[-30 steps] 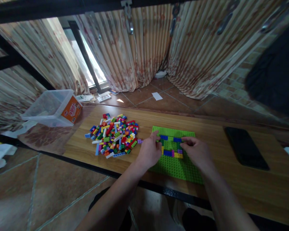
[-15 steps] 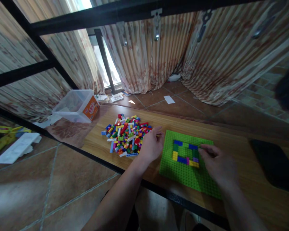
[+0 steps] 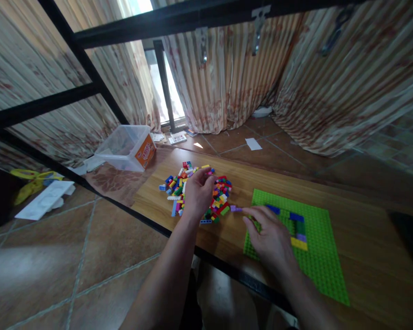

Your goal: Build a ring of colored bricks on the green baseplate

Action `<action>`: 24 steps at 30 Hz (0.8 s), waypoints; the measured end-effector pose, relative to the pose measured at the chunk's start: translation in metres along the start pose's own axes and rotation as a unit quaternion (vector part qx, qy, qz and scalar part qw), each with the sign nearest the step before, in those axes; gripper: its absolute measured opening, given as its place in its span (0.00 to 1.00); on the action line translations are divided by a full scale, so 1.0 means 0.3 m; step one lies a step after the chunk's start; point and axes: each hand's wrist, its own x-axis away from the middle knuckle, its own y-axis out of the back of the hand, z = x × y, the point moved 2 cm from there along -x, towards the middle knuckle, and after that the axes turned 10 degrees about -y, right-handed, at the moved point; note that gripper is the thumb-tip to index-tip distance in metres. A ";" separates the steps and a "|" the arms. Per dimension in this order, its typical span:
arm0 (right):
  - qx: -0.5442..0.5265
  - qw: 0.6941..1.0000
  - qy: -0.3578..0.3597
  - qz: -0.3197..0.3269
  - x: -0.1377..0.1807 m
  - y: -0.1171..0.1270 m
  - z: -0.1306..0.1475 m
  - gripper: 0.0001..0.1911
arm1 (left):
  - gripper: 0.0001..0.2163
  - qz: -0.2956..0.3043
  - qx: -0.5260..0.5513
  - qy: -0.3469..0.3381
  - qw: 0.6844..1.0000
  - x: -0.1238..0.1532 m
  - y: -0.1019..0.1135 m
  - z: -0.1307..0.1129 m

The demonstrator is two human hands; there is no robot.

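My left hand [image 3: 200, 190] hovers over a heap of loose building bricks [image 3: 223, 195], fingers bent and apart, with no brick visible in them. My right hand [image 3: 270, 233] reaches left across the green baseplate [image 3: 318, 256], thumb and index finger apart. A purple brick [image 3: 234, 208] lies at the heap's right edge, right at the index fingertip; whether they touch I cannot tell. On the baseplate, blue bricks [image 3: 296, 217], a purple one and a yellow brick [image 3: 299, 244] form part of an outline. My right hand hides the outline's left side.
All this is on a narrow wooden table [image 3: 227, 236] with a dark front edge. A clear plastic box [image 3: 124, 149] with an orange label stands beyond its left end. A dark flat object [image 3: 409, 238] lies at the right. Black metal bars [image 3: 179, 23] cross above.
My right hand has moved left from the bricks on the baseplate to the heap's edge. My left hand has shifted left over the heap. The view has turned left.
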 end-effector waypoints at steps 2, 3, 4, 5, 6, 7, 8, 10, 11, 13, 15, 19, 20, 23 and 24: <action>0.025 1.000 -0.002 0.011 -0.011 -0.030 0.002 0.13 | 0.15 0.008 0.008 0.003 1.000 0.000 0.009 0.002; 0.037 0.999 -0.006 0.012 -0.017 -0.041 0.002 0.14 | 0.15 0.010 0.009 0.002 1.000 -0.001 0.014 0.004; 0.048 0.999 -0.009 0.010 -0.024 -0.052 0.001 0.14 | 0.14 0.012 0.007 0.001 1.000 -0.001 0.019 0.007; 0.057 0.998 -0.012 0.011 -0.030 -0.062 0.001 0.14 | 0.14 0.015 0.005 -0.002 1.000 -0.002 0.025 0.010; 0.063 0.998 -0.014 0.014 -0.036 -0.072 0.002 0.14 | 0.14 0.020 0.003 -0.004 1.000 -0.002 0.030 0.014; 0.067 0.997 -0.014 0.019 -0.041 -0.081 0.003 0.14 | 0.13 0.028 -0.001 -0.004 1.000 -0.001 0.034 0.019; 0.070 0.997 -0.015 0.026 -0.044 -0.090 0.005 0.14 | 0.13 0.039 -0.005 -0.003 0.999 0.001 0.036 0.024; 0.070 0.997 -0.016 0.041 -0.049 -0.104 0.010 0.14 | 0.11 0.072 -0.013 0.003 0.997 0.009 0.037 0.031; 0.068 0.997 -0.017 0.045 -0.050 -0.109 0.013 0.14 | 0.10 0.091 -0.019 0.004 0.996 0.015 0.035 0.033; 0.056 0.997 -0.020 0.045 -0.051 -0.112 0.018 0.14 | 0.10 0.126 -0.041 -0.004 0.991 0.029 0.030 0.032; 0.032 0.998 -0.026 0.036 -0.049 -0.107 0.022 0.13 | 0.10 0.160 -0.078 -0.024 0.984 0.042 0.023 0.025; -0.013 0.999 -0.038 0.015 -0.044 -0.084 0.027 0.14 | 0.10 0.229 -0.147 -0.056 0.961 0.063 0.007 0.015; -0.019 0.999 -0.039 0.014 -0.043 -0.079 0.029 0.14 | 0.10 0.242 -0.155 -0.062 0.956 0.067 0.002 0.014; -0.037 0.998 -0.037 0.022 -0.036 -0.070 0.037 0.14 | 0.09 0.261 -0.171 -0.076 0.947 0.071 -0.010 0.014; -0.042 0.998 -0.035 0.025 -0.034 -0.067 0.040 0.14 | 0.09 0.262 -0.175 -0.080 0.946 0.072 -0.015 0.014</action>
